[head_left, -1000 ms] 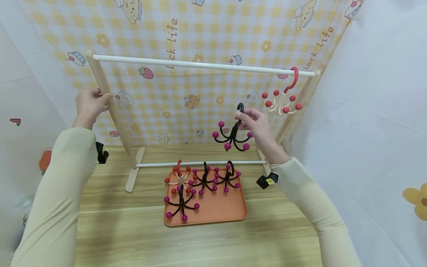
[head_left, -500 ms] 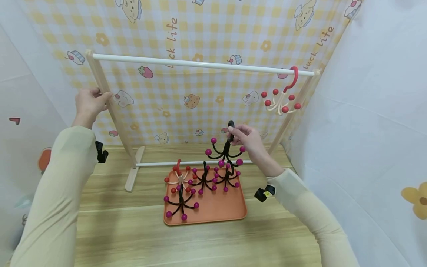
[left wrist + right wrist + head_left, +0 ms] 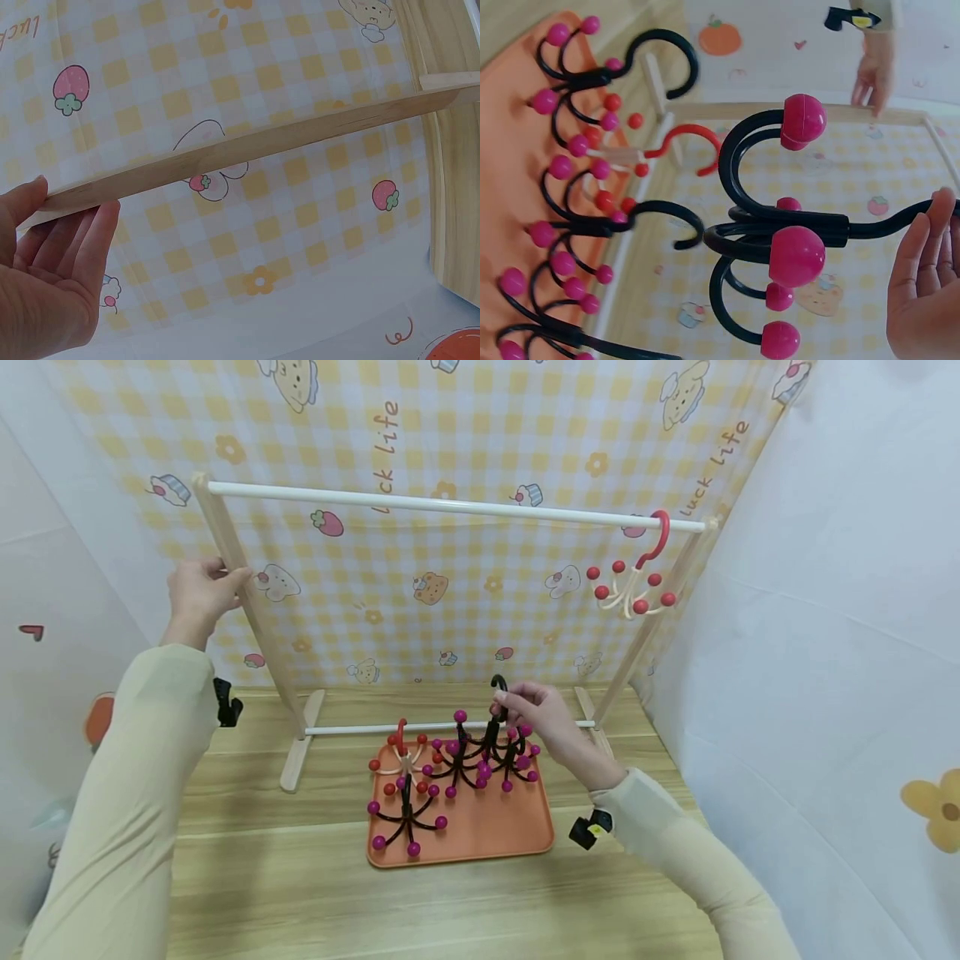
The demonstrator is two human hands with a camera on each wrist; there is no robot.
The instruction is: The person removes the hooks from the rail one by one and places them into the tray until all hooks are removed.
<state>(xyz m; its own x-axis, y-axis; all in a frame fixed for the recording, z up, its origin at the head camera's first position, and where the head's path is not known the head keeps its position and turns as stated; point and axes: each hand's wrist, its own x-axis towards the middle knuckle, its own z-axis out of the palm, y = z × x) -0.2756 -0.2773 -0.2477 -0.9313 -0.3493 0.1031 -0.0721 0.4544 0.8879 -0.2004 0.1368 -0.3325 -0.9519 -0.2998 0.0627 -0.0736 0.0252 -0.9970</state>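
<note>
My left hand (image 3: 202,593) grips the left wooden upright (image 3: 258,618) of a rack, thumb on one side and fingers on the other in the left wrist view. With thumb and fingers, my right hand (image 3: 543,718) pinches the hook of a black hanger with magenta balls (image 3: 799,225). That hanger is held upright above the back of an orange tray (image 3: 487,827), apart from the tray's hangers in the right wrist view. On the tray stand a cream hanger with a red hook (image 3: 402,739) and several black hangers, including a front-left one (image 3: 408,814).
A red-hooked cream hanger (image 3: 630,593) hangs near the right end of the white top rail (image 3: 450,504). A lower white rail (image 3: 352,729) runs behind the tray between the rack's feet. Behind the rack is a yellow checked cloth (image 3: 375,577); pale cloth walls stand at both sides.
My right hand has moved down and to the left with the black hanger, from below the top rail to just over the tray. My left hand has stayed on the upright.
</note>
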